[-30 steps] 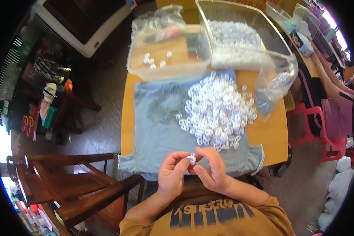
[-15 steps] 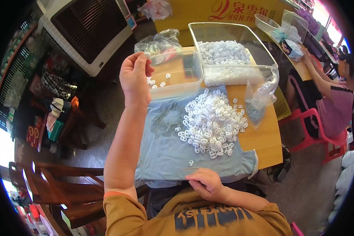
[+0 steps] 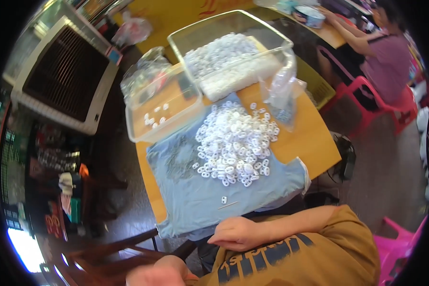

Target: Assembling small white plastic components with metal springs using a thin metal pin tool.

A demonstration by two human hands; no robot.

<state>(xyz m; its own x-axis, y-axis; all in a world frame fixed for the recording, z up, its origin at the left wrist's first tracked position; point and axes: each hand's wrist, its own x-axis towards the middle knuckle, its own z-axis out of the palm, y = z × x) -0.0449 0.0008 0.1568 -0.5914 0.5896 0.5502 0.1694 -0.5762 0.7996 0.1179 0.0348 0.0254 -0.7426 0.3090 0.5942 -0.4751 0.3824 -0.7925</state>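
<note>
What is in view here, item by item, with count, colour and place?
Small plastic rings: a heap, too many to count, white, mid-cloth.
Cloth: one, grey-blue, spread on the table.
Table: one, yellow-brown wood.
Shallow bin: one, clear, a few white pieces inside, far left.
Deep bin: one, clear, many white pieces, far end.
Single white piece: one, near edge of cloth, thin pin beside it.
Seated person: one, upper right.
Right hand: at near table edge, touching nothing visible.
Left hand: blurred, bottom edge.

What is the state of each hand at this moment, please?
Left hand: blurred at the lower edge; open or closed cannot be told.
Right hand: loosely curled at the edge of the grey cloth; anything held cannot be told.
</note>
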